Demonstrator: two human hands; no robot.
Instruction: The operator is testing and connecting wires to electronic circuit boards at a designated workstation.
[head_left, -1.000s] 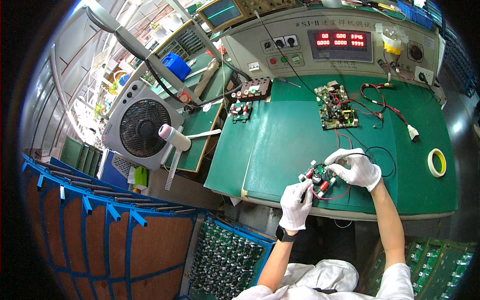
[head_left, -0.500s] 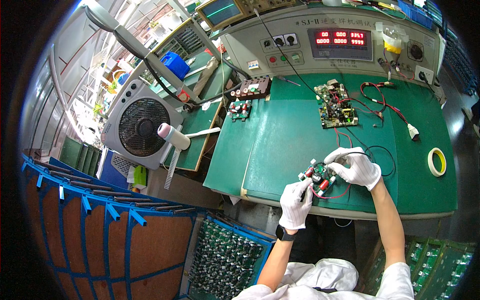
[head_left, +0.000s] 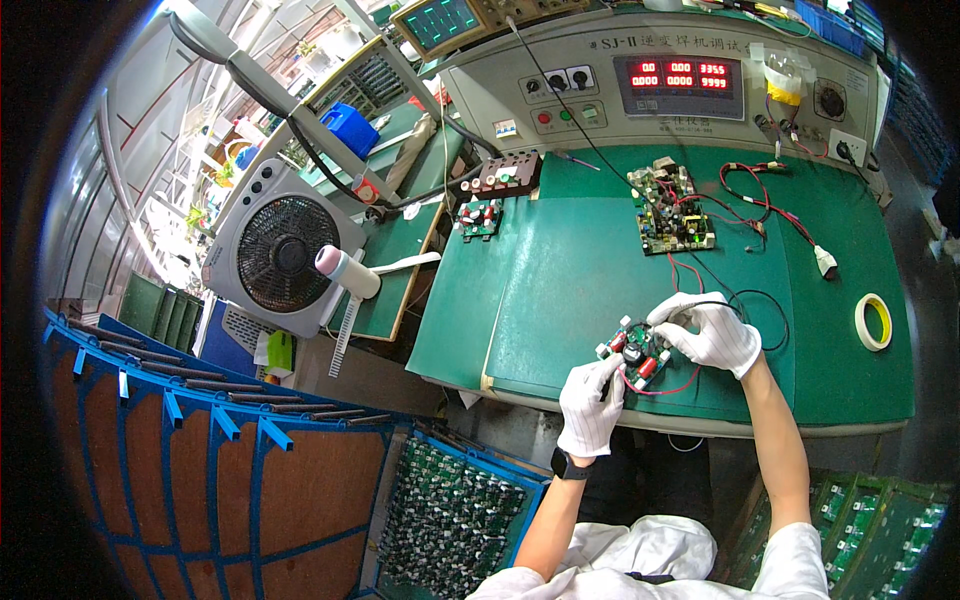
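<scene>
Both my hands wear white gloves and hold a small green circuit board (head_left: 636, 355) with red and black parts just above the near edge of the green bench mat (head_left: 560, 270). My left hand (head_left: 590, 405) grips the board's near left corner. My right hand (head_left: 708, 330) pinches its far right side, where red and black wires (head_left: 745, 300) trail off. A second, larger circuit board (head_left: 672, 208) lies farther back on the mat, wired with red leads.
A grey test console (head_left: 690, 85) with red number displays stands at the back. A roll of yellow tape (head_left: 873, 322) lies at right. A desk fan (head_left: 275, 250) stands at left. Blue trays of boards (head_left: 450, 520) sit below the bench.
Both hands and the small board have stayed in nearly the same place; my fingers have shifted slightly on the board.
</scene>
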